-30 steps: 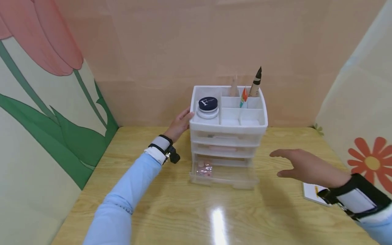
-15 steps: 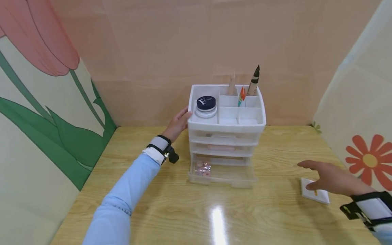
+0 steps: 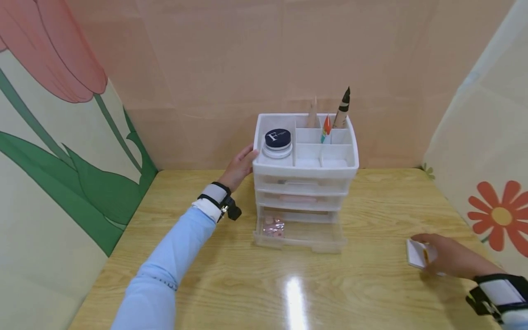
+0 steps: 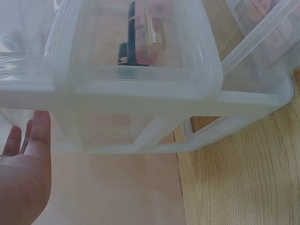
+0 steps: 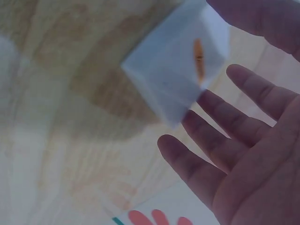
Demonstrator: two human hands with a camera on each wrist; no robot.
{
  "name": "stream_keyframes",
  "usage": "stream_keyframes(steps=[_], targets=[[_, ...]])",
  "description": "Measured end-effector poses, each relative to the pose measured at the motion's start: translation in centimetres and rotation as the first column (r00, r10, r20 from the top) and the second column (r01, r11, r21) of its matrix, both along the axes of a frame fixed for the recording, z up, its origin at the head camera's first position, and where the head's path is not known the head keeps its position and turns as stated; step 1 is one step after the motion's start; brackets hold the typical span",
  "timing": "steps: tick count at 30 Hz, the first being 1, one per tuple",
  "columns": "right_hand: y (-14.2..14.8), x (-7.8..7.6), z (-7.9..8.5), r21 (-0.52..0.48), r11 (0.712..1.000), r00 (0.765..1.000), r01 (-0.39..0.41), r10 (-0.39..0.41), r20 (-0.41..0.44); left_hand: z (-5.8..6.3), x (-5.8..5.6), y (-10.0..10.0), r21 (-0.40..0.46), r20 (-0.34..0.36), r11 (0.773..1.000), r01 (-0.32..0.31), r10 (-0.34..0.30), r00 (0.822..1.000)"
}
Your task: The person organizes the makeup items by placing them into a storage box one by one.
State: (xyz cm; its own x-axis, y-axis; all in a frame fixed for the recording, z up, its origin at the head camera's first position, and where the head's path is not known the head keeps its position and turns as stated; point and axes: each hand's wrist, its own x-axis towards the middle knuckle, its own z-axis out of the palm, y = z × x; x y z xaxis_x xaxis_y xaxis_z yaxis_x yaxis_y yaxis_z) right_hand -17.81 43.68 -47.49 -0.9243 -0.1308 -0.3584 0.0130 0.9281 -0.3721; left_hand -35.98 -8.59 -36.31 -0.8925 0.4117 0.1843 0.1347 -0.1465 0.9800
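Observation:
A white plastic drawer organizer point(image 3: 305, 172) stands on the table, its clear bottom drawer point(image 3: 303, 243) pulled out with a small shiny pink packet point(image 3: 273, 227) inside. My left hand point(image 3: 240, 166) rests against the organizer's left side near the top; the left wrist view shows its fingers point(image 4: 40, 133) extended along that side. At the right, my right hand point(image 3: 449, 256) is over a flat white square box point(image 3: 415, 253) with an orange mark. In the right wrist view its fingers point(image 5: 218, 143) are spread and fairly straight at the edge of the box, with the thumb on the other side.
On the organizer's top sit a round jar point(image 3: 277, 139) with a dark lid, a black-tipped tube point(image 3: 342, 107), a small orange-and-teal item point(image 3: 326, 129) and a pale stick point(image 3: 312, 113). Patterned panels enclose the wooden table point(image 3: 231, 284) at the sides and back.
My right hand has moved right and down from beside the organizer to the white box. The left hand stays against the organizer, and the bottom drawer remains out.

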Motion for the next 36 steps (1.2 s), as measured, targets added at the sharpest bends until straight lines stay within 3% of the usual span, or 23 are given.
stream_keyframes(steps=[9, 19, 29, 36], targets=[[0.9, -0.8, -2.1, 0.027, 0.999, 0.999, 0.027, -0.026, -0.02, -0.1, 0.0, 0.0, 0.015, -0.001, 1.0, 0.002, -0.002, 1.0], [1.1, -1.5, -2.7, 0.054, 0.996, 0.998, 0.068, -0.068, -0.002, -0.2, -0.3, 0.1, 0.021, -0.016, 1.0, 0.004, -0.004, 1.0], [0.3, -1.2, -1.8, 0.06, 0.998, 0.999, 0.016, -0.014, -0.03, -0.1, -0.1, 0.2, 0.009, 0.001, 1.0, -0.007, 0.007, 1.0], [-1.4, -1.4, 0.3, 0.086, 0.992, 0.986, -0.094, 0.105, -0.133, 0.1, 0.0, 0.2, 0.021, -0.009, 1.0, 0.004, -0.003, 1.0]])
